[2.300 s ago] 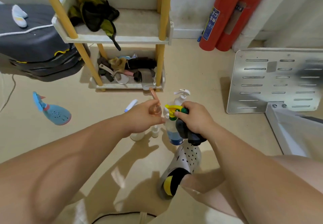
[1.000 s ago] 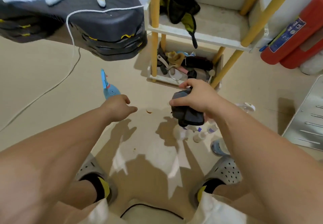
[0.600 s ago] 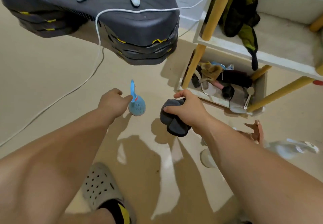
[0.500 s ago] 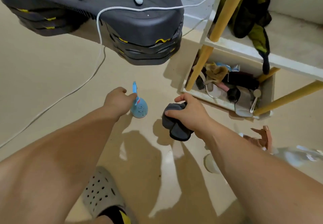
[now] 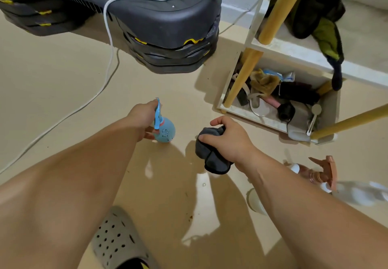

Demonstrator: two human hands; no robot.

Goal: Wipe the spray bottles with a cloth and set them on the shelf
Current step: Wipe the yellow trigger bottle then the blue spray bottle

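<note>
Your left hand [image 5: 142,121] covers the neck of the blue spray bottle [image 5: 165,131] it grips, left of the shelf [image 5: 294,48]. Your right hand [image 5: 228,140] hides much of the grey cloth [image 5: 212,159]. Nearer you than the shelf, your right forearm [image 5: 304,205] covers most of a white bottle [image 5: 255,202] and the body of the brown-topped spray bottle [image 5: 323,172]. Beside that, a white sprayer [image 5: 361,193] is smeared by blur and cut by the right edge. The shelf itself runs off the top and right edges.

Round blue spray bottle [image 5: 165,131] upright, neck gripped by left hand [image 5: 142,121]. Dark grey cloth [image 5: 212,159] bunched under right hand [image 5: 228,140].
</note>
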